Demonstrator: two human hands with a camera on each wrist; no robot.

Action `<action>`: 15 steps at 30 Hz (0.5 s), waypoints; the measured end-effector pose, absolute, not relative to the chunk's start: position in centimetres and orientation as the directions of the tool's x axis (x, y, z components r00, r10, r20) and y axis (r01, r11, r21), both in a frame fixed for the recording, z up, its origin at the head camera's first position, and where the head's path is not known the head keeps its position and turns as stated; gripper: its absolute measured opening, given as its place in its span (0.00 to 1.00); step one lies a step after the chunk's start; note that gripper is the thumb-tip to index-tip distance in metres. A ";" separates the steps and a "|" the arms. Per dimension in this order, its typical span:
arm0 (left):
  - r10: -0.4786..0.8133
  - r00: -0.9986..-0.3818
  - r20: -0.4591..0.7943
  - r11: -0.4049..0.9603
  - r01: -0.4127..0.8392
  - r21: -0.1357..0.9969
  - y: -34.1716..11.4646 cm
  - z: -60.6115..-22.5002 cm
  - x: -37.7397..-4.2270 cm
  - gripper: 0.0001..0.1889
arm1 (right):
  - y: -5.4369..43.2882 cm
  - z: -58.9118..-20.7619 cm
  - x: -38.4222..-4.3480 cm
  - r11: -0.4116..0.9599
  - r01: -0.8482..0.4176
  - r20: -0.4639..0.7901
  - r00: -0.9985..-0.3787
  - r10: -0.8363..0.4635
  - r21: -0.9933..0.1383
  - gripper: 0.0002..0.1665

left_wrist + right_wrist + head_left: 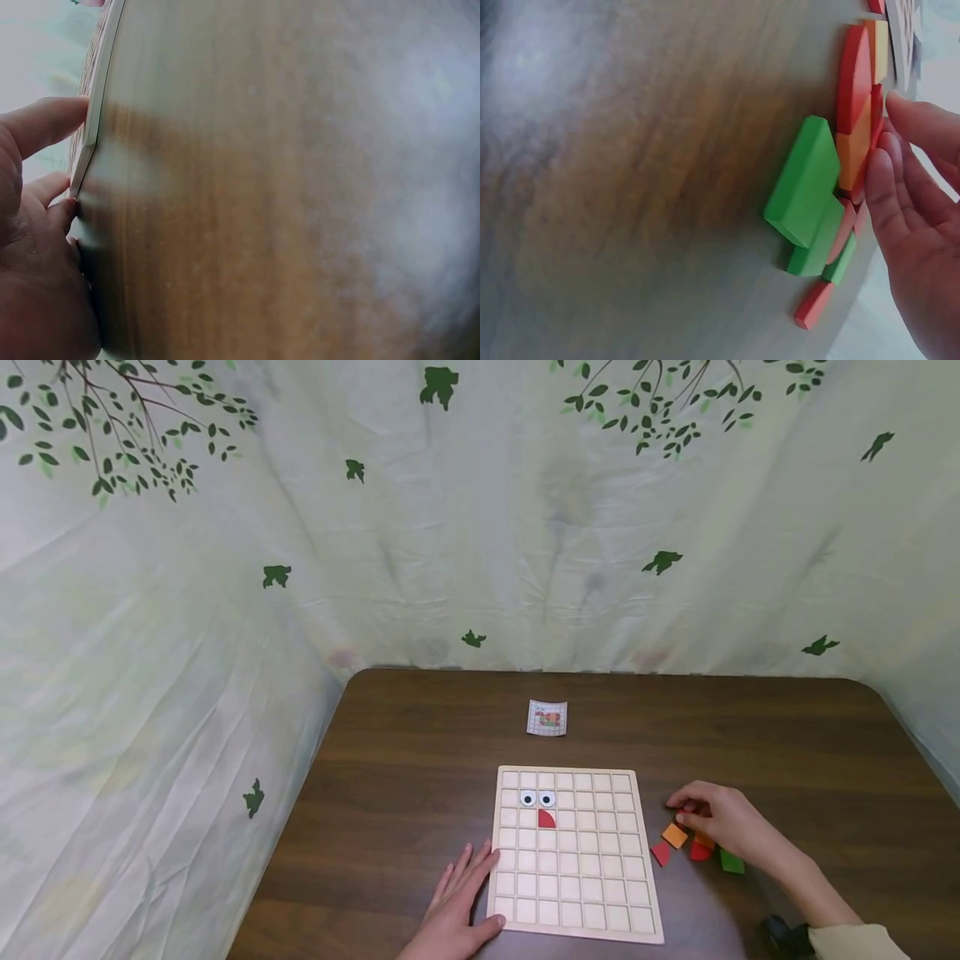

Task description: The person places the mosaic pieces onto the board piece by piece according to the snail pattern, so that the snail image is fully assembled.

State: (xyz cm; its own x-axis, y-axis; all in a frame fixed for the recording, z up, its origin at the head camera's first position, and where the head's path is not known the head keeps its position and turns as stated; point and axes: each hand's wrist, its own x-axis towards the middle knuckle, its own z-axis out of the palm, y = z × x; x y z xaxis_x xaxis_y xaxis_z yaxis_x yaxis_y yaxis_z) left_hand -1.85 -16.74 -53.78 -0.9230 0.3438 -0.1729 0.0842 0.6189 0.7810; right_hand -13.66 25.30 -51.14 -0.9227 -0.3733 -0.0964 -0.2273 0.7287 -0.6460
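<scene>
A pale wooden grid board (568, 864) lies on the table. On it sit two googly-eye tiles (547, 798) and a red quarter-round block (547, 819) just below them. My left hand (459, 906) rests at the board's lower left, its fingers extended and touching the edge; in the left wrist view the thumb (56, 124) meets the board's side. Right of the board, my right hand (727, 822) pinches a small red block (877, 116) between thumb and fingers. Around it are an orange square block (674, 836), another red block (661, 853) and a green block (731, 861).
A small picture card (547, 718) lies on the brown table (420, 735) beyond the board. More red, orange and green blocks (802, 184) cluster beneath the right hand. A leaf-printed white curtain (480, 552) hangs behind the table.
</scene>
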 end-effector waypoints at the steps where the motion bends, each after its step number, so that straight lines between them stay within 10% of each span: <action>1: 0.344 -0.922 -0.176 0.616 0.080 0.783 -16.7 -53.8 -1.8 0.42 | 25.3 -51.1 -13.7 0.730 -0.228 -0.099 -0.922 -0.375 -0.644 0.11; 15: 0.338 -0.925 -0.173 0.621 0.081 0.780 -16.7 -53.8 -1.8 0.42 | 25.9 -51.4 -13.8 0.753 -0.205 -0.112 -0.932 -0.346 -0.626 0.15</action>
State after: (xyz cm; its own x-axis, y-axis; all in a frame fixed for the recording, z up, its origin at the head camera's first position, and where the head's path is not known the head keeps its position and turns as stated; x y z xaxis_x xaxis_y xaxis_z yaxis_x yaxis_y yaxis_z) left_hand -1.83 -16.69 -53.85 -0.9249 0.3384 -0.1733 0.0811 0.6209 0.7797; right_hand -13.78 25.85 -51.35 -0.9315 -0.3462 -0.1116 -0.2048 0.7528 -0.6256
